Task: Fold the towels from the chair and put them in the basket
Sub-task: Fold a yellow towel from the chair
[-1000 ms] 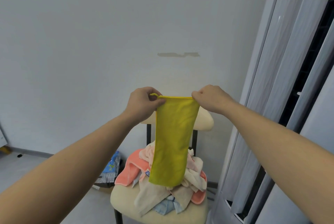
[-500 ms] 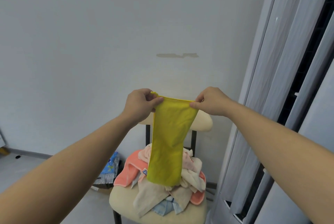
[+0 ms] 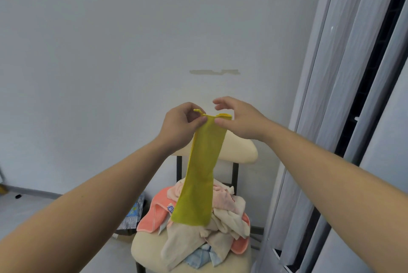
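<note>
Left hand (image 3: 181,125) closed in a pinch on top left corner of yellow towel (image 3: 199,175). Right hand (image 3: 239,119): fingers spread and lifted, thumb tip touching towel's top edge; no closed grip visible. Towel hangs as narrow vertical strip in front of chair (image 3: 239,150); its lower end overlaps towel pile (image 3: 220,213) on the seat.

The towel (image 3: 199,175) I hold at frame centre is plain yellow-green. Below it, the chair (image 3: 239,151) is cream with black posts, heaped with coral, beige, pale pink and light blue towels (image 3: 220,228).
</note>
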Demonstrator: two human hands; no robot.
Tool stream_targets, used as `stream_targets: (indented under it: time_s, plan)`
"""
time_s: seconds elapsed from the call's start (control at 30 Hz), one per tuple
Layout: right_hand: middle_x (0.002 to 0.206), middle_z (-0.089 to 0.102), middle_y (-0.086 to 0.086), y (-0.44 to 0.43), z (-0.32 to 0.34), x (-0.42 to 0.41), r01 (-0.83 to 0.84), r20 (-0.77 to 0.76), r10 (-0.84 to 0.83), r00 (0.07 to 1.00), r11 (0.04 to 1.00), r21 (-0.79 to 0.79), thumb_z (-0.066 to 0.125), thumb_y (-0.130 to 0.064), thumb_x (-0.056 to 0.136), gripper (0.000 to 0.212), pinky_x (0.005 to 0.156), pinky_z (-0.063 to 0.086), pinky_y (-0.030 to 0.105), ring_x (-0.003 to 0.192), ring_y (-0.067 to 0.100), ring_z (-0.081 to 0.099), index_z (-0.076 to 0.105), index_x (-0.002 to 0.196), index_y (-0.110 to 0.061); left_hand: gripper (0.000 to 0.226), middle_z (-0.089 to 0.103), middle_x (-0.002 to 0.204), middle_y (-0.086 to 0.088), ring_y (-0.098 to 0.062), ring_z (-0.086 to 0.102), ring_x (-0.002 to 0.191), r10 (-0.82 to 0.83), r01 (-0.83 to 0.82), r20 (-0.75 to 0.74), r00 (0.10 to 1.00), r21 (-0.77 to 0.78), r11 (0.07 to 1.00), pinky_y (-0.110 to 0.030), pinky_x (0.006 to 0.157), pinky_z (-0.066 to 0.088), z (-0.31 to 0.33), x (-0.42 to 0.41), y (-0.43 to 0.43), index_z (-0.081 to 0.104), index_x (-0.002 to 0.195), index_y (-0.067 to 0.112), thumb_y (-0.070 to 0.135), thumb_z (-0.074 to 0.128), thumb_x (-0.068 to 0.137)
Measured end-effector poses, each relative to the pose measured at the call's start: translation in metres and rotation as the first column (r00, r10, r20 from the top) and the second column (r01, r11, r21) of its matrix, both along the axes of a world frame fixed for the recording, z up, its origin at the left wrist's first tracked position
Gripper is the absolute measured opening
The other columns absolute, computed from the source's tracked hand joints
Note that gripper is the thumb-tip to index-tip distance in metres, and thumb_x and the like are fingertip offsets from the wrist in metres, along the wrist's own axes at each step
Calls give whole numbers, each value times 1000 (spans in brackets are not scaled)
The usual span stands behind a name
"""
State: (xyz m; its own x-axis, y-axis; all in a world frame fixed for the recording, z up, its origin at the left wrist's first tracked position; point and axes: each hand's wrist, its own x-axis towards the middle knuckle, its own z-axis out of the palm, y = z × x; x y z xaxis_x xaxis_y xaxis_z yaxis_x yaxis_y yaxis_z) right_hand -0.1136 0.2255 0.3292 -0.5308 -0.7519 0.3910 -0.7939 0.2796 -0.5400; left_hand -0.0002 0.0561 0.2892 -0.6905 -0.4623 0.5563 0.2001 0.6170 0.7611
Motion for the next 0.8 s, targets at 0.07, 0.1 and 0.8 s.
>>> stream_targets:
  time_s: [0.07,0.1,0.8]
  plan:
    - [123,66,-12,-6,3,6,-3,-70,5,998,999,37,66,-31,97,33,93,40,20,116,7,57,65,130,-26,18,73,80,7,-9,71,80,2,-2,-12,1000,3,1000,-41,82,61,2,1,4,64,98,25,24,79,88]
    - [114,69,-12,-9,3,8,15,-89,-11,996,999,47,65,-31,98,24,89,42,21,110,8,60,71,120,-24,23,74,81,6,-9,72,80,8,-7,-15,1000,12,1000,-40,81,61,3,2,5,60,99,25,24,80,87]
    - [92,68,-7,-15,10,15,116,-18,-116,993,993,-28,66,-32,86,7,84,53,40,95,17,62,66,82,-26,45,71,93,2,-12,70,84,-28,16,151,988,84,996,-36,75,62,-18,7,14,54,112,24,21,83,78]
